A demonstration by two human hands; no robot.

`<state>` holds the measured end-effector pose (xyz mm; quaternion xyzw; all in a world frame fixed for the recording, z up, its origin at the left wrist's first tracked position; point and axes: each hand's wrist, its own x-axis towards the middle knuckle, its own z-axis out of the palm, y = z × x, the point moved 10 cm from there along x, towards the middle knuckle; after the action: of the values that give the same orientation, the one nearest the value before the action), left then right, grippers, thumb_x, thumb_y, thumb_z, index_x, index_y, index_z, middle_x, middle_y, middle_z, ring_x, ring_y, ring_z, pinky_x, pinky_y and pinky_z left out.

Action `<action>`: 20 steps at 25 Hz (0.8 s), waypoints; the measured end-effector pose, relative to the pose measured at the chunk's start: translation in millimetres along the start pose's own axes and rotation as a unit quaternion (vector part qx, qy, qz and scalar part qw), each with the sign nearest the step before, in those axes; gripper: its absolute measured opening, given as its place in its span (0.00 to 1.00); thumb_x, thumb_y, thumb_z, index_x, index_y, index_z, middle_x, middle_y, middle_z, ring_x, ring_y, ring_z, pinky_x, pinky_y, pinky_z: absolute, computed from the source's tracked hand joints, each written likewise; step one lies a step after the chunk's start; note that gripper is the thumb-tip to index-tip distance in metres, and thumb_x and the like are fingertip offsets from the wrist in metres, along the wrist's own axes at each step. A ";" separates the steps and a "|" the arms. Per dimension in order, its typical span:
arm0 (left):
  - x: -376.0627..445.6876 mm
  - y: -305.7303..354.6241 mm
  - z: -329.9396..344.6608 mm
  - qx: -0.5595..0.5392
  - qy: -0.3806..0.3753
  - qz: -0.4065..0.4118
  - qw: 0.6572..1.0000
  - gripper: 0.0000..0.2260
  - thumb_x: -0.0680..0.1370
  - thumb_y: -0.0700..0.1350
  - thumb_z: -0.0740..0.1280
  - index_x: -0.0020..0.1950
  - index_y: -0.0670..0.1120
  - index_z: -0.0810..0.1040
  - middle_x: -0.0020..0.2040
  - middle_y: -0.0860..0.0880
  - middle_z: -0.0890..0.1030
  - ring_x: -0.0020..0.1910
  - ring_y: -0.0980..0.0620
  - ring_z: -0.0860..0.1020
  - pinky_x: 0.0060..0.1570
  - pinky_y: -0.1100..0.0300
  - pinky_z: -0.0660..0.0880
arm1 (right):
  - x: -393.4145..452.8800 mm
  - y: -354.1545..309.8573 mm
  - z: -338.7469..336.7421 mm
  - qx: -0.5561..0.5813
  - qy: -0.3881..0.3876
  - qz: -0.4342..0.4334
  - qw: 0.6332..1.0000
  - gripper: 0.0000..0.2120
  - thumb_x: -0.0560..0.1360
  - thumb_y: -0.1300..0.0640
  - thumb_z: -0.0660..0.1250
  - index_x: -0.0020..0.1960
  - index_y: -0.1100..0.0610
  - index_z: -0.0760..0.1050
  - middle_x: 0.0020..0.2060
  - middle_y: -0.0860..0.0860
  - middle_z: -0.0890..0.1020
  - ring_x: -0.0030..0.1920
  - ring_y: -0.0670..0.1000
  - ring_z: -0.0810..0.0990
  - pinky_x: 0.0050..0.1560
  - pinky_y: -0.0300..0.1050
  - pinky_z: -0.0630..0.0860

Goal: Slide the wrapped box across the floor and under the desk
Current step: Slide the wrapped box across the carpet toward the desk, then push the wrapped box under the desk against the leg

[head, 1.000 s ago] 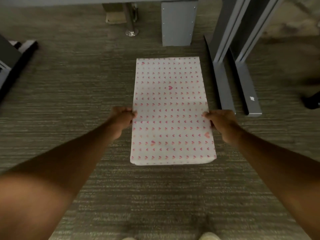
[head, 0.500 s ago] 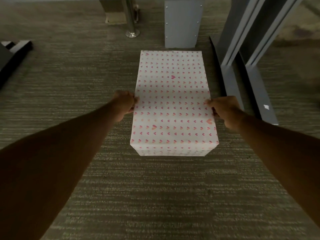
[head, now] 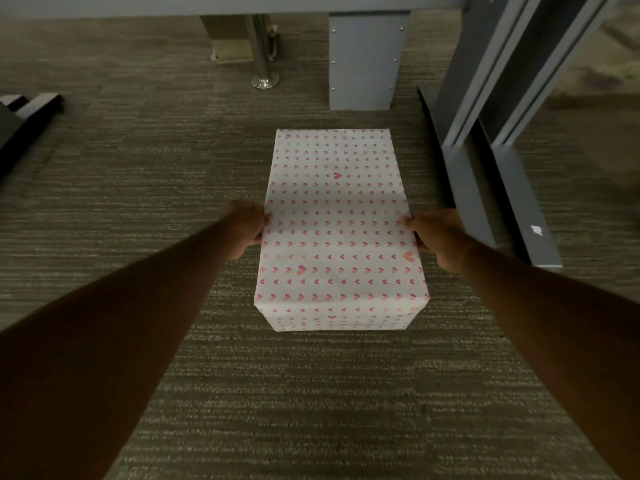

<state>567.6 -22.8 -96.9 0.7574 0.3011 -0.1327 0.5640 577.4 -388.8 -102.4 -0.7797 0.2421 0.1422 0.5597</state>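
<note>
Seen from above, looking down at a dim floor of grey-brown ribbed carpet. At the far left edge, a dark angular object, only partly in view and not identifiable. From the lower left, a bare forearm reaching forward and ending in the left hand, curled against the left long side of the wrapped box, thumb up at the top edge and fingers folded down the side, gripping it. Behind, near the top, a slim chrome post with a round foot, in front of a tan block too shadowed to make out. In the centre, flat on the carpet, the wrapped box: a long rectangular parcel, lengthwise away from the viewer, covered in white paper printed with neat rows of small pink and red hearts, a few larger hearts scattered among them, faint crosswise creases on top, the near end face folded tidily. Far end lying just short of a grey metal desk leg dotted with screws, under the pale desk edge along the top. On the box's right long side, the right hand, likewise curled around the edge, thumb on top. Further right, well apart from the box, slanted grey metal uprights rising from two long flat feet, one bearing a small white scrap.
</note>
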 end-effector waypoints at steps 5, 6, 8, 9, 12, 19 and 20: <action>-2.3 -15.3 5.5 0.004 0.010 -0.008 1.000 0.03 0.80 0.39 0.64 0.48 0.43 0.77 0.47 0.46 0.78 0.43 0.51 0.77 0.32 0.61 0.74 | -3.0 10.2 -0.2 -0.035 0.015 -0.003 0.999 0.05 0.76 0.55 0.72 0.47 0.56 0.79 0.47 0.54 0.83 0.45 0.52 0.83 0.38 0.44 0.81; -2.1 -15.6 5.0 0.011 0.014 -0.005 1.000 0.04 0.80 0.39 0.64 0.47 0.44 0.77 0.47 0.46 0.78 0.43 0.51 0.78 0.33 0.61 0.74 | -4.8 10.5 0.2 -0.044 0.015 -0.010 0.999 0.05 0.76 0.55 0.72 0.45 0.56 0.79 0.47 0.54 0.83 0.44 0.52 0.83 0.37 0.43 0.80; -2.7 -13.0 5.5 0.041 0.016 0.004 0.999 0.05 0.80 0.39 0.63 0.53 0.41 0.78 0.48 0.44 0.78 0.43 0.50 0.78 0.36 0.59 0.76 | -8.8 9.0 2.7 -0.065 0.006 -0.034 0.997 0.05 0.76 0.54 0.72 0.42 0.54 0.79 0.45 0.53 0.83 0.41 0.49 0.82 0.30 0.37 0.77; -2.3 -11.0 6.6 0.062 0.016 0.005 0.998 0.07 0.80 0.39 0.62 0.56 0.40 0.77 0.48 0.44 0.79 0.43 0.49 0.78 0.38 0.58 0.77 | -11.2 6.8 2.9 -0.075 0.001 -0.045 0.996 0.05 0.76 0.53 0.72 0.43 0.53 0.80 0.45 0.53 0.84 0.39 0.48 0.82 0.26 0.34 0.75; -8.3 -0.3 4.3 0.147 0.029 0.025 0.988 0.14 0.79 0.42 0.64 0.64 0.39 0.74 0.52 0.41 0.80 0.45 0.47 0.80 0.38 0.56 0.78 | -23.2 -4.5 2.7 -0.133 0.000 -0.074 0.988 0.18 0.75 0.46 0.71 0.59 0.55 0.80 0.53 0.53 0.84 0.44 0.49 0.83 0.34 0.38 0.78; -44.0 57.6 28.6 0.473 0.114 0.304 0.819 0.46 0.71 0.62 0.70 0.80 0.48 0.49 0.80 0.39 0.53 0.78 0.37 0.52 0.73 0.41 0.55 | -53.9 -57.0 23.7 -0.485 0.059 -0.302 0.819 0.49 0.72 0.29 0.61 0.81 0.56 0.48 0.80 0.60 0.53 0.79 0.63 0.52 0.75 0.63 0.55; -48.6 62.2 32.8 0.495 0.122 0.332 0.793 0.48 0.70 0.65 0.68 0.80 0.48 0.46 0.81 0.38 0.50 0.79 0.37 0.50 0.73 0.43 0.50 | -55.0 -60.5 27.5 -0.496 0.061 -0.316 0.807 0.50 0.72 0.28 0.59 0.81 0.56 0.46 0.81 0.60 0.50 0.80 0.62 0.49 0.76 0.63 0.51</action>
<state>571.8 -79.7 -33.2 0.9965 -0.0099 0.0249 0.0797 564.9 -335.4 -35.8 -0.9916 -0.0872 0.0104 0.0948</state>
